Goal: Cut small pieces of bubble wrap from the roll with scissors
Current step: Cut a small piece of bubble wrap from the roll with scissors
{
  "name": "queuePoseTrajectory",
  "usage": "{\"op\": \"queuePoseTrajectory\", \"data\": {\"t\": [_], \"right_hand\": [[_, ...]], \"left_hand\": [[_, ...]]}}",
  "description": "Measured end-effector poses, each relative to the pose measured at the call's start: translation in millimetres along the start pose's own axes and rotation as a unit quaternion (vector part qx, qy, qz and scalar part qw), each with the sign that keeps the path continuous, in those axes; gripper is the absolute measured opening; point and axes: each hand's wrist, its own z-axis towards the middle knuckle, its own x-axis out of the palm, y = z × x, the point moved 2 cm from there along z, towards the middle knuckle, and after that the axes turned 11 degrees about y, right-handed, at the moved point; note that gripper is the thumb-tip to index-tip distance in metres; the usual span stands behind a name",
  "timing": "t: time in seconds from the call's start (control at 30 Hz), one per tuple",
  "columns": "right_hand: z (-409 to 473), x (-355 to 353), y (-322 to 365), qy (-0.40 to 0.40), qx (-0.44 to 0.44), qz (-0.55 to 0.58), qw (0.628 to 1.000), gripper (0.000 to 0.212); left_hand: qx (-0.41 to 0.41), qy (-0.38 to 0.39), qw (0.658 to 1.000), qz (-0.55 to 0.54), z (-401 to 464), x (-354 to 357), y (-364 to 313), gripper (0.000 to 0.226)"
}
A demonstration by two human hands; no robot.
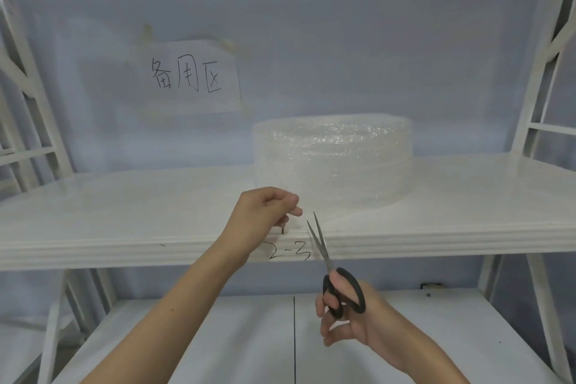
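Bubble wrap roll point(333, 162) stands on end on the shelf point(124, 206), its free tail point(307, 207) peeling off toward the front edge at 7 o'clock from the roll.

Left hand point(265, 212) has its grip pinched on the tail's loose end, holding it out just over the shelf lip. I can't make out the film edge clearly, it's transparent against white.

Right hand point(346, 318) is clenched through the black loops of the scissors point(327, 262). Blades are parted a little, tips pointing at 11 o'clock, sitting just right of the left-hand pinch and right at the tail's lower edge.

Key relation as I read it: the tail runs roughly 2-to-8 o'clock from roll to pinch, and the blade axis crosses it almost square. So the strip lies between the roll and the left grip, and the scissors enter from 5 o'clock, below. The right hand is the 1 that moves; the left only needs to keep tension.

My judgement: cut not yet started, blades staged at the edge. Risk is slack film folding between the blades instead of shearing.

Marking "2-3" point(290, 251) on the shelf front sits just behind the blades.
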Motion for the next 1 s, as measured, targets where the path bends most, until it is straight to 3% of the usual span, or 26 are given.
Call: {"op": "queuePoseTrajectory", "data": {"t": [0.5, 1.0], "right_hand": [[31.1, 5.9, 3.9, 0.032, -0.012, 0.016, 0.999, 0.055], [44.6, 6.6, 6.9, 0.043, -0.034, 0.025, 0.998, 0.048]], "left_hand": [[-0.048, -0.016, 0.998, -0.037, -15.9, -3.4, 20.5, 0.02], [-0.017, -0.015, 0.999, -0.04, -16.5, -0.6, 22.1, 0.014]]}}
